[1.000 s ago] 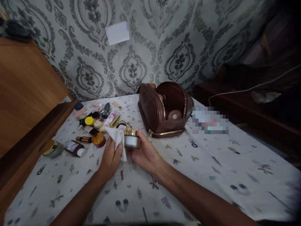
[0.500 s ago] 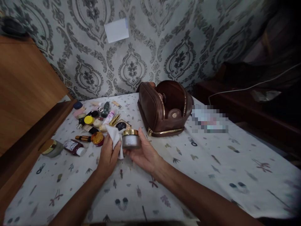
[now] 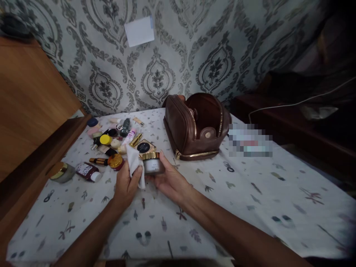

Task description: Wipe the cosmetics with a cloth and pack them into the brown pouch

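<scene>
A frosted cream jar [image 3: 152, 165] with a gold lid is held upright above the table by my right hand [image 3: 171, 181], thumb at its side and fingers beneath. My left hand [image 3: 126, 183] is closed on a folded white cloth [image 3: 135, 163], which touches the jar's left side. Just beyond the hands lie a square compact [image 3: 144, 147] with a black round centre and a gold lipstick tube [image 3: 135, 140]. An amber-lidded red jar [image 3: 115, 162] stands left of the cloth.
Several cosmetics, including a yellow-lidded jar [image 3: 105, 139], crowd the table's left side. A dark red bottle [image 3: 88, 172] and another gold-lidded jar [image 3: 60, 172] lie nearer. A brown leather bag [image 3: 180, 126] stands unzipped at centre back. A blurred-out item [image 3: 250, 141] is at right.
The jar has turned slightly and shifted a little left, against the cloth. Both hands keep their holds. The view has shifted slightly.
</scene>
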`<state>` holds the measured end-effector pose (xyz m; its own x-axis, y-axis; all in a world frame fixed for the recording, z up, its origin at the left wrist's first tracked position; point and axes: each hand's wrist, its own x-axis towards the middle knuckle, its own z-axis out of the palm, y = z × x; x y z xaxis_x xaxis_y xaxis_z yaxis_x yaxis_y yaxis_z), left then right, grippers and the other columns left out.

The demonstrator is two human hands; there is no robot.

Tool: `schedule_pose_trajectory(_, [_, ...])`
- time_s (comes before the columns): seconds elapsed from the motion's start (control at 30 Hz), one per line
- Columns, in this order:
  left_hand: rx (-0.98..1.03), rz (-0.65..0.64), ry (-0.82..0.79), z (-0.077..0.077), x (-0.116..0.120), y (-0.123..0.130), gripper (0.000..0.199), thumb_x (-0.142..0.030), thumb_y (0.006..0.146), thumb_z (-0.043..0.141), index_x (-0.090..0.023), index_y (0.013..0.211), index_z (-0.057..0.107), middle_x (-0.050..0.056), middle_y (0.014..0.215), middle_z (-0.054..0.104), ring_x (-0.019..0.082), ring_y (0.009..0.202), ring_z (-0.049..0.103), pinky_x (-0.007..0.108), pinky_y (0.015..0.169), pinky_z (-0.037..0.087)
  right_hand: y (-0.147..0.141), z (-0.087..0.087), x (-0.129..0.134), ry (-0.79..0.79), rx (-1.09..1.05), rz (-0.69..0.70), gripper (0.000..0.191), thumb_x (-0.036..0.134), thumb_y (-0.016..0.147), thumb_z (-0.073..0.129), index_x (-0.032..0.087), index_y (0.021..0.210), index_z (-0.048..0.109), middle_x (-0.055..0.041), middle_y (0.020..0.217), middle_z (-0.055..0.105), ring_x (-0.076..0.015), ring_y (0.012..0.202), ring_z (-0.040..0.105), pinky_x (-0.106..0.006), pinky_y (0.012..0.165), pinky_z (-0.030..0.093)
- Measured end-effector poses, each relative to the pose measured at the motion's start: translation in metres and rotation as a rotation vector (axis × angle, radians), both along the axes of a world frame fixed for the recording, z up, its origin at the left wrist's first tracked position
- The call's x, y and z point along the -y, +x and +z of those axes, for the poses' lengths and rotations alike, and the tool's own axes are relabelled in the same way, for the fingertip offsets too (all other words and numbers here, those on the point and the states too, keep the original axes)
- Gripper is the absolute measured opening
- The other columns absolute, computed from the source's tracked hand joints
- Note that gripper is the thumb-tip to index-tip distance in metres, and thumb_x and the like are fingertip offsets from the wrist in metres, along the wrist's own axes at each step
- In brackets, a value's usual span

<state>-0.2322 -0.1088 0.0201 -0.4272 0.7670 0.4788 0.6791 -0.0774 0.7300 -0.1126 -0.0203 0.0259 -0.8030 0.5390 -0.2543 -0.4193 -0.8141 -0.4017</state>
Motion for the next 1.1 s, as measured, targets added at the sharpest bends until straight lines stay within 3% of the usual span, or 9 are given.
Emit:
schedule_pose_trajectory(0.13, [0.025, 0.020, -0.024, 0.0013, 0.0003, 0.0007, 0.021, -0.038, 0.093, 0.054, -0.018, 0.100, 0.056, 0.000, 0.081, 0.063, 0.017, 0.073, 0.059, 0.027, 0.068, 0.046, 0.0009, -0.0013, 0.0023, 0.019, -0.032, 0.000, 0.039, 0.050, 0.084, 0.071, 0.020, 0.110, 0.070, -0.0031, 0.101, 0.076, -0.0178, 0.090, 0.067, -0.031, 0.079, 0.054])
schedule_pose_trajectory(0.3, [0.051, 0.026, -0.080, 0.0001, -0.0003, 0.0010, 0.028, -0.042, 0.093, 0.050, -0.016, 0.101, 0.057, 0.002, 0.082, 0.062, 0.018, 0.072, 0.058, 0.029, 0.067, 0.045, 0.0046, -0.0009, 0.0039, 0.022, -0.071, -0.003, 0.031, 0.034, 0.074, 0.082, 0.019, 0.099, 0.072, -0.0022, 0.097, 0.076, -0.0154, 0.081, 0.066, -0.026, 0.068, 0.051])
schedule_pose_trajectory(0.47, [0.077, -0.011, -0.083, 0.0004, 0.0000, 0.0020, 0.028, -0.042, 0.093, 0.050, -0.017, 0.104, 0.056, 0.004, 0.088, 0.064, 0.021, 0.085, 0.061, 0.032, 0.076, 0.047, 0.0037, 0.0016, 0.0006, -0.061, -0.027, -0.008, 0.025, 0.033, 0.078, 0.079, 0.019, 0.098, 0.071, -0.0014, 0.094, 0.077, -0.0168, 0.087, 0.067, -0.029, 0.080, 0.053])
schedule_pose_trajectory(0.63, [0.060, 0.034, -0.090, 0.0019, 0.0001, 0.0017, 0.025, -0.043, 0.093, 0.050, -0.019, 0.096, 0.055, 0.000, 0.075, 0.060, 0.018, 0.068, 0.056, 0.029, 0.064, 0.044, 0.0024, 0.0023, -0.0020, -0.015, 0.017, -0.023, 0.025, 0.036, 0.084, 0.073, 0.019, 0.102, 0.071, -0.0009, 0.095, 0.077, -0.0183, 0.095, 0.068, -0.032, 0.087, 0.053])
schedule_pose_trajectory(0.77, [0.051, 0.035, -0.079, 0.0023, -0.0002, 0.0011, 0.024, -0.042, 0.093, 0.051, -0.019, 0.094, 0.055, 0.001, 0.078, 0.062, 0.018, 0.069, 0.057, 0.029, 0.064, 0.045, 0.0029, 0.0018, 0.0000, 0.015, -0.006, 0.012, 0.030, 0.042, 0.084, 0.072, 0.019, 0.104, 0.071, -0.0032, 0.099, 0.076, -0.0189, 0.096, 0.067, -0.033, 0.086, 0.053])
schedule_pose_trajectory(0.9, [0.065, 0.032, -0.092, 0.0003, -0.0008, 0.0009, 0.032, -0.043, 0.093, 0.052, -0.016, 0.108, 0.058, 0.007, 0.091, 0.068, 0.021, 0.079, 0.063, 0.032, 0.072, 0.048, 0.0043, 0.0031, 0.0040, 0.095, -0.046, -0.003, 0.031, 0.040, 0.080, 0.076, 0.019, 0.103, 0.071, -0.0045, 0.106, 0.075, -0.0189, 0.097, 0.066, -0.031, 0.086, 0.053])
schedule_pose_trajectory(1.1, [0.059, -0.055, -0.083, -0.0052, -0.0035, 0.0007, 0.041, -0.042, 0.097, 0.044, -0.015, 0.123, 0.059, 0.012, 0.116, 0.067, 0.027, 0.117, 0.059, 0.041, 0.104, 0.042, 0.0037, 0.0042, 0.0030, 0.070, 0.001, -0.006, 0.036, 0.045, 0.083, 0.072, 0.019, 0.108, 0.070, -0.0046, 0.106, 0.075, -0.0174, 0.094, 0.066, -0.030, 0.085, 0.053])
